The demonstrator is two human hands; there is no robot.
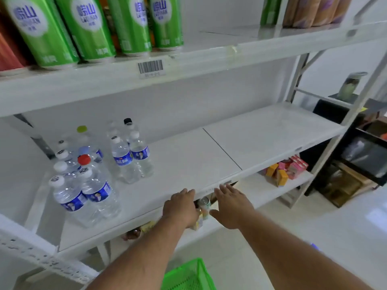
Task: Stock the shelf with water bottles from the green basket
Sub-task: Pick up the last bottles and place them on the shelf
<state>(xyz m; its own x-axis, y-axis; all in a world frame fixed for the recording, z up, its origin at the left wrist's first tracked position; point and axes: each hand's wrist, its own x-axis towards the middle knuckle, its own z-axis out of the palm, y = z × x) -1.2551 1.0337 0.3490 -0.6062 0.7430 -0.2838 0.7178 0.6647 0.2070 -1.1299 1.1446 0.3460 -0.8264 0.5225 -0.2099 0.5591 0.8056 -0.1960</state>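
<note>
Several clear water bottles with blue labels stand grouped on the left part of the white middle shelf. Caps are white, with one red, one yellow-green and one black. My left hand hangs at the shelf's front edge with fingers loosely bent, holding nothing. My right hand is beside it, fingers spread and straight, also empty. A corner of the green basket shows at the bottom, below my forearms; its contents are hidden.
Green cans line the upper shelf above a barcode tag. The lower shelf holds a can, snack packets and coloured boxes. A dark cabinet and wooden crate stand to the right on the white floor.
</note>
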